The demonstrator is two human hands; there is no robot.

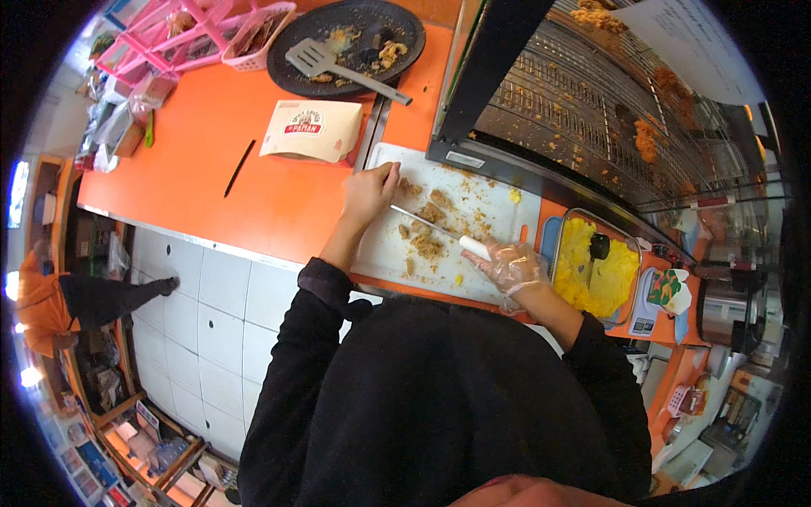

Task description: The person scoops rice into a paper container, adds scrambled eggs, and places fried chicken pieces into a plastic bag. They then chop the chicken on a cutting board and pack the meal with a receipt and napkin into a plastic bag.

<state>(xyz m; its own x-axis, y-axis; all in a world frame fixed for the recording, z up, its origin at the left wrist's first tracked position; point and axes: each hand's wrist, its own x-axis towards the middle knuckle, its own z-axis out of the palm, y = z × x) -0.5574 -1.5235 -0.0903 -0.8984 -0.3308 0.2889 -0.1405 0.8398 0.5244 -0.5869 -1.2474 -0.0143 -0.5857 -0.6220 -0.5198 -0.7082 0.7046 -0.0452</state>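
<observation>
My right hand point(514, 266), in a clear plastic glove, is closed around the white handle of a knife point(474, 246). Its thin blade points up and to the left, over pieces of fried meat point(427, 246) on a white cutting board point(386, 250). Bare of any glove, my left hand point(372, 191) is at the board's upper left edge, near the blade's tip; its fingers are bent and what they may hold cannot be told. Crumbs and small yellow bits lie about the board. A paper food box point(312, 132) with printing stands just beyond my left hand.
Beyond the box, a grey slotted spatula point(313, 57) rests on a dark pan point(408, 38). A glass display case point(469, 149) borders the board. To the right are a metal tray point(557, 247) of yellow food and a scale point(643, 314). A pen point(239, 168) lies left. A person point(47, 304) is far left.
</observation>
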